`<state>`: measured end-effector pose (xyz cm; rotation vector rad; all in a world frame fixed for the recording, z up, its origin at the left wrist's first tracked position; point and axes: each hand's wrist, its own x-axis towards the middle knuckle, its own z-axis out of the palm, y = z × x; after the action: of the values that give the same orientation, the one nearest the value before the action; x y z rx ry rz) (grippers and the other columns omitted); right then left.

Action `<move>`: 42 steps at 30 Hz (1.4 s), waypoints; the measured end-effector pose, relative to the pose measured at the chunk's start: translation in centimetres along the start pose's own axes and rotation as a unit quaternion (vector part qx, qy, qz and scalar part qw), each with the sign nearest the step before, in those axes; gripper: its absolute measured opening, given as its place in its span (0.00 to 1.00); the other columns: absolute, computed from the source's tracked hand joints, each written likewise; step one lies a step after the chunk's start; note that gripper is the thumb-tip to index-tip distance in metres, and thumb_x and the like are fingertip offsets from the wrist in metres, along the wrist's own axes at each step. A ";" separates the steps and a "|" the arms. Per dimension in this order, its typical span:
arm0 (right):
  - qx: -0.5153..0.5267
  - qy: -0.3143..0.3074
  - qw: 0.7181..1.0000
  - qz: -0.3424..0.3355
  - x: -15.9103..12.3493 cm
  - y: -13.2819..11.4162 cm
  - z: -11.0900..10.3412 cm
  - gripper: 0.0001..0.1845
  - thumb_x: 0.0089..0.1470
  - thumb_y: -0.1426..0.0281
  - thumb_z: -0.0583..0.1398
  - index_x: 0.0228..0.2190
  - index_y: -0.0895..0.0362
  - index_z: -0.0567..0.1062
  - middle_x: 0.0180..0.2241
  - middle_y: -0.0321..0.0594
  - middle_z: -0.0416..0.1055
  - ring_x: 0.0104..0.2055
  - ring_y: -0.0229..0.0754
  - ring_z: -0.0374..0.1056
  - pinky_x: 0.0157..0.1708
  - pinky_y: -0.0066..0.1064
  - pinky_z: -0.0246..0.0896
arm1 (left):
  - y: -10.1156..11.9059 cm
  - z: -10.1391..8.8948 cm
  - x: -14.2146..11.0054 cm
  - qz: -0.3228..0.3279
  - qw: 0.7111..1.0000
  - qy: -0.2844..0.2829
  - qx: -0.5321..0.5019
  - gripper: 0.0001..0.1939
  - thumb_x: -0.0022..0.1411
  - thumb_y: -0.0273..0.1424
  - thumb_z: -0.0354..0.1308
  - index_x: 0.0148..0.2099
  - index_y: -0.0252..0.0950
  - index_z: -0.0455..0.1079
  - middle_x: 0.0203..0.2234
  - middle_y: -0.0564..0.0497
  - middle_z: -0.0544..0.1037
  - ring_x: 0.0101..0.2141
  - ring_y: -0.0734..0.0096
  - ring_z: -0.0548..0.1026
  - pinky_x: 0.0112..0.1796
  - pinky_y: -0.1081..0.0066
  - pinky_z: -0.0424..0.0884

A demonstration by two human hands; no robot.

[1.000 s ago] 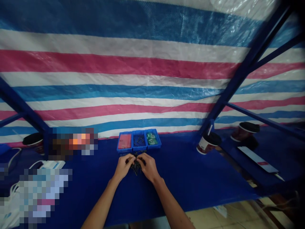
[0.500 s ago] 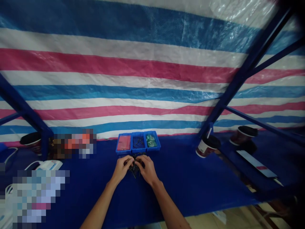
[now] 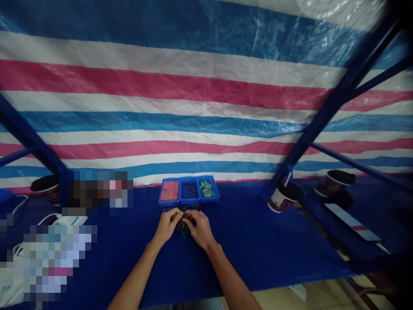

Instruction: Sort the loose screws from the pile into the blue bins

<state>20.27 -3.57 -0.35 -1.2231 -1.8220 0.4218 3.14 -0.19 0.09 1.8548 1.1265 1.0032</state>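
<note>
Thin dark rod-shaped pieces (image 3: 184, 233) lie heaped by the left hand (image 3: 166, 225) and right hand (image 3: 201, 228), seemingly for easy reach, both pinched narrow, contents impossible to tell

My bare left hand (image 3: 167, 224) and bare right hand (image 3: 199, 224), slender fingers, narrow wrists, my left forearm (image 3: 137, 271) and right forearm (image 3: 229, 271) slim, bare, widening toward the near edge, finer skin details too small to tell.
</note>
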 end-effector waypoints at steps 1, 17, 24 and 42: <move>0.001 0.000 1.000 -0.001 0.0 0.0 0.0 0.05 0.63 0.69 0.60 0.41 0.51 0.75 0.37 0.36 0.76 0.39 0.41 0.71 0.42 0.33 0.58 | 0.0 0.0 0.0 0.000 1.000 0.001 0.003 0.20 0.68 0.42 0.52 0.29 0.32 0.69 0.20 0.56 0.64 0.24 0.75 0.60 0.27 0.75 0.54; -0.039 -0.015 0.999 -0.002 0.1 -0.2 -0.4 0.06 0.66 0.70 0.55 0.36 0.54 0.73 0.34 0.37 0.75 0.36 0.39 0.69 0.42 0.32 0.51 | -0.1 -0.1 0.1 0.005 1.000 -0.013 0.001 0.23 0.68 0.44 0.52 0.27 0.32 0.68 0.19 0.57 0.61 0.23 0.75 0.58 0.27 0.74 0.53; -0.054 -0.014 0.998 -0.006 0.1 -0.2 -0.6 0.14 0.68 0.69 0.52 0.32 0.55 0.73 0.31 0.37 0.73 0.34 0.40 0.68 0.39 0.33 0.52 | 0.0 0.0 0.1 0.016 1.000 -0.010 0.003 0.22 0.66 0.44 0.53 0.30 0.32 0.72 0.20 0.55 0.65 0.23 0.74 0.60 0.27 0.74 0.55; -0.026 0.014 1.000 -0.002 0.2 -0.4 -0.5 0.06 0.65 0.70 0.57 0.40 0.54 0.74 0.34 0.39 0.73 0.36 0.42 0.69 0.41 0.35 0.54 | 0.0 -0.1 0.1 0.008 1.000 0.002 -0.003 0.20 0.67 0.42 0.53 0.30 0.31 0.73 0.19 0.55 0.64 0.22 0.75 0.59 0.26 0.75 0.54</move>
<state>20.42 -3.64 0.26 -1.2548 -1.8202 0.3559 3.08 -0.07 0.13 1.8613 1.1105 1.0180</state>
